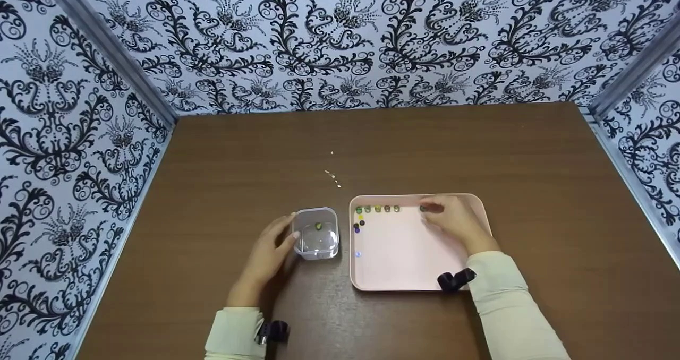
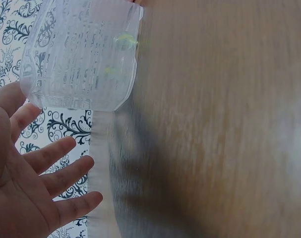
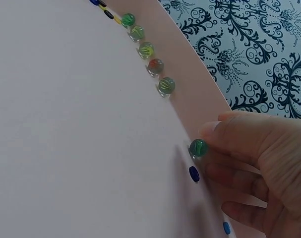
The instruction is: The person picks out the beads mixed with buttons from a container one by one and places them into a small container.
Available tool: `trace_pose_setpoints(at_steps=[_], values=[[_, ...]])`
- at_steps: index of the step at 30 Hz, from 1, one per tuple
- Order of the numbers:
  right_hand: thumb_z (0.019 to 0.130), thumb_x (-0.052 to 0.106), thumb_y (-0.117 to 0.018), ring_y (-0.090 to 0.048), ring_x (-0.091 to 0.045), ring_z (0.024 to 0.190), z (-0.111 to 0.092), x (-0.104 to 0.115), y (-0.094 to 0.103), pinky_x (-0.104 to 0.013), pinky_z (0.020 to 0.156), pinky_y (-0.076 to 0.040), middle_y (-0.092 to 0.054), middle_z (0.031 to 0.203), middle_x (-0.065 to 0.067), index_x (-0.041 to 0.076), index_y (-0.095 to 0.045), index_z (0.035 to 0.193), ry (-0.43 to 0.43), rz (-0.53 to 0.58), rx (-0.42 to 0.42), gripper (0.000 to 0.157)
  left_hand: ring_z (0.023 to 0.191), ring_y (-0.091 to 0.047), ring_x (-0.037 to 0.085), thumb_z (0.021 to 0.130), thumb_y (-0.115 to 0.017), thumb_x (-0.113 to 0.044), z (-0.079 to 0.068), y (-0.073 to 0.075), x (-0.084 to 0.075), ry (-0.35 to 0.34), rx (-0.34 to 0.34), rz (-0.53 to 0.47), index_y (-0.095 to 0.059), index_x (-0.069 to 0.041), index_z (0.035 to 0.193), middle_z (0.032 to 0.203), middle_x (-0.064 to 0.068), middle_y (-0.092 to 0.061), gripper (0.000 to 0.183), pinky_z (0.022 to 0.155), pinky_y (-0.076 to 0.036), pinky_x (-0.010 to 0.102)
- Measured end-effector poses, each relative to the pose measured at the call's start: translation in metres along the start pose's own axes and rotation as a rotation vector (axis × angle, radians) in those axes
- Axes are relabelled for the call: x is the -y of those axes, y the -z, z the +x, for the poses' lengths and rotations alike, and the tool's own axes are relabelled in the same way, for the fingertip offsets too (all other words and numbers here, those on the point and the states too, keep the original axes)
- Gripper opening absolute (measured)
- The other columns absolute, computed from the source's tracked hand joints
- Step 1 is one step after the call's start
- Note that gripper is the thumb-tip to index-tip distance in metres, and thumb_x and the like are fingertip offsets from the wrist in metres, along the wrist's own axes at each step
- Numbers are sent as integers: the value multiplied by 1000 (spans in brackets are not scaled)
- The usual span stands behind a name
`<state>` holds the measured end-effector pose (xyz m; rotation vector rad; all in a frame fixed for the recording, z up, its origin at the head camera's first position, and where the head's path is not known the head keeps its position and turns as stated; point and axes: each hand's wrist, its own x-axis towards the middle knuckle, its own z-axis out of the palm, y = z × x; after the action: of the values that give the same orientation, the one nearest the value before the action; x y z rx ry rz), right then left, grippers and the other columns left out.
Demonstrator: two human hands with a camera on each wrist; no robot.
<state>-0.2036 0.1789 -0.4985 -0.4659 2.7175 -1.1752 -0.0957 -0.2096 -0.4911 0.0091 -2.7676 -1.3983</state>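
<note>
My left hand (image 1: 271, 251) touches the left side of a clear plastic container (image 1: 317, 255), its fingers spread and mostly straight. A green-and-yellow marble (image 1: 318, 225) lies inside that container. Over the far right of a pink tray (image 1: 406, 264), my right hand (image 1: 454, 219) pinches a green marble (image 3: 198, 148) at its fingertips, close to the tray floor. Several glass marbles (image 3: 156, 66) line the tray's far edge to the left. Under the right hand, a dark blue disc (image 3: 194, 174) and a lighter blue disc (image 3: 226, 227) show in the right wrist view.
Small yellow, black and blue discs (image 1: 356, 226) sit along the tray's left side, with a pale disc (image 1: 358, 254) nearer. Tray and container stand side by side on a brown wooden table (image 1: 239, 169). Patterned panels (image 1: 345, 46) enclose the table's back and sides.
</note>
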Motion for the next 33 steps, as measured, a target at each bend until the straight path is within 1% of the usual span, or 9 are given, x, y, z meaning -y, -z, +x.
trace_pose_setpoints(at_steps=[3,8,11,15,24,33], values=[[83,1,-69,-60,-33,111,-1,-1,-1,-46,98,-46,-68,113,-16,2,-71,112,-7,5,-1,29,136,-37,39,95,-62,-21,0,0,-1,21,9,1,-53,-8,139,142,21,-47,47,113,-25,55],[83,1,-67,-59,-33,111,0,-2,-2,-46,98,-45,-68,113,-17,1,-71,111,-1,2,7,29,135,-37,40,96,-61,-22,-1,0,-1,12,11,5,-53,-7,139,142,22,-47,46,112,-26,56],[83,0,-67,-59,-34,111,0,-2,-3,-46,98,-45,-68,113,-17,1,-71,112,-1,-3,10,29,134,-39,40,96,-61,-21,-1,-1,0,-5,6,9,-53,-6,138,140,23,-48,45,112,-27,55],[83,1,-67,-60,-34,112,1,-2,-3,-47,99,-45,-69,112,-17,1,-71,112,5,-35,9,29,133,-40,41,96,-61,-20,0,-1,1,-17,5,16,-54,-5,137,139,24,-49,45,112,-27,55],[82,0,-67,-62,-33,108,2,-1,-4,-48,97,-47,-70,108,-15,1,-71,110,27,-57,-3,28,134,-39,42,96,-61,-21,0,0,1,-23,5,20,-54,-5,137,140,24,-49,45,111,-28,57],[83,3,-67,-64,-30,105,4,1,-5,-45,94,-49,-72,106,-12,3,-73,107,6,-82,-9,25,136,-38,38,96,-61,-22,1,1,1,-18,9,-2,-52,-7,139,141,20,-49,47,113,-26,54]])
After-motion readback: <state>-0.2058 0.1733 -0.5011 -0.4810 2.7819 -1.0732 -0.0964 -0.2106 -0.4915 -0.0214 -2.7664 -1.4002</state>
